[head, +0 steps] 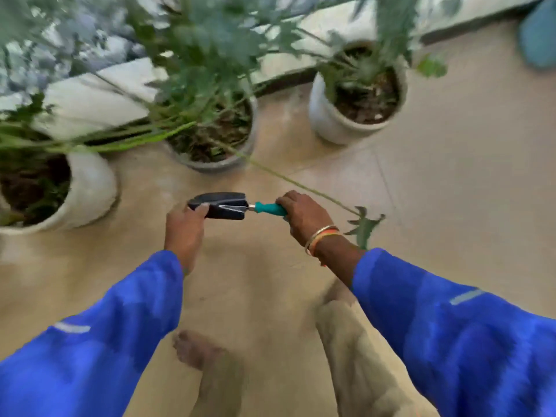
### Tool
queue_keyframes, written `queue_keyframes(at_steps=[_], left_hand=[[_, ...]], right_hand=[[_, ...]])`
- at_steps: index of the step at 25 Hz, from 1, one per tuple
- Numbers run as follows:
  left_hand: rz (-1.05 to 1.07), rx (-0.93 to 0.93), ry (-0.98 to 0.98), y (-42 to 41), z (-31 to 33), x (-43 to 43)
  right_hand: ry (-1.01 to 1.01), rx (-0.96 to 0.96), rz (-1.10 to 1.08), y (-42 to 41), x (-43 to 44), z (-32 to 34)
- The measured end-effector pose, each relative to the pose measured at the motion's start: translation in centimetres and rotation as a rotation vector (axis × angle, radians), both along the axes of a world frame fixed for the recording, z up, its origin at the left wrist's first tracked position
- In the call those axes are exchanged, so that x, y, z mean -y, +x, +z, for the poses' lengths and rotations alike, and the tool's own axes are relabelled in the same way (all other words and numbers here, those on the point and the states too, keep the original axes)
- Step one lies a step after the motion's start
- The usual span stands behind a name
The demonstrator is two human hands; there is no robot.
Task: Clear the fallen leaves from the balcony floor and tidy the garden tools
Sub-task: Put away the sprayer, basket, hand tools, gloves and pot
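A small garden trowel [224, 205] with a black blade and a teal handle is held level above the beige balcony floor [451, 191]. My right hand [302, 216] grips the teal handle at its right end. My left hand [185, 227] holds the tip of the black blade, thumb on top. Both arms wear blue sleeves, and bangles sit on the right wrist. One green leaf [365, 225] hangs on a long thin stem just right of my right wrist. The frame is blurred.
Three pale round pots with green plants stand along the low wall: a left pot [90, 188], a middle pot [210, 167] and a right pot [331, 121]. A blue object [538, 34] sits at the top right. My bare foot [195, 352] and trouser leg are below.
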State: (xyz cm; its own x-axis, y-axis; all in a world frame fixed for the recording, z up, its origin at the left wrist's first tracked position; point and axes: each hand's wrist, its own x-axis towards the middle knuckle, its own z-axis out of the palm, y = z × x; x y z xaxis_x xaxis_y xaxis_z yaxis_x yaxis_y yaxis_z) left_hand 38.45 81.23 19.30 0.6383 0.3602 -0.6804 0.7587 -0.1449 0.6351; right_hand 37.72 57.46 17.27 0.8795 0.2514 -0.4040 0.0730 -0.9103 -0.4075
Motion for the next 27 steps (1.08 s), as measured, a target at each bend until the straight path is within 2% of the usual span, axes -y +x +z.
queue_keyframes(at_steps=[3, 5, 9, 13, 16, 23, 27], left_hand=[[-0.16, 0.015, -0.055, 2.6, 0.4, 9.7], [-0.293, -0.015, -0.091, 4.1, -0.8, 15.7], [-0.561, -0.187, -0.058, 5.7, -1.3, 29.0], [-0.635, -0.087, -0.161, 6.1, 2.4, 44.1], [-0.707, -0.045, -0.19, 10.5, 4.0, 54.2], [-0.918, 0.082, -0.147, 22.8, 5.4, 71.7], [-0.972, -0.022, -0.105, 28.4, 3.1, 79.9]], right_hand=[[0.021, 0.049, -0.221, -0.2, 9.9, 0.7], [0.021, -0.024, -0.369, -0.7, 16.4, 1.5], [-0.028, -0.129, -0.415, -2.6, 29.6, 2.2], [-0.057, -0.195, -0.551, -3.7, 42.9, 4.5], [-0.048, -0.147, -0.686, -2.3, 51.3, 6.3], [0.017, -0.087, -0.942, 3.9, 63.5, 8.3], [0.045, -0.133, -1.046, 8.1, 68.7, 6.6]])
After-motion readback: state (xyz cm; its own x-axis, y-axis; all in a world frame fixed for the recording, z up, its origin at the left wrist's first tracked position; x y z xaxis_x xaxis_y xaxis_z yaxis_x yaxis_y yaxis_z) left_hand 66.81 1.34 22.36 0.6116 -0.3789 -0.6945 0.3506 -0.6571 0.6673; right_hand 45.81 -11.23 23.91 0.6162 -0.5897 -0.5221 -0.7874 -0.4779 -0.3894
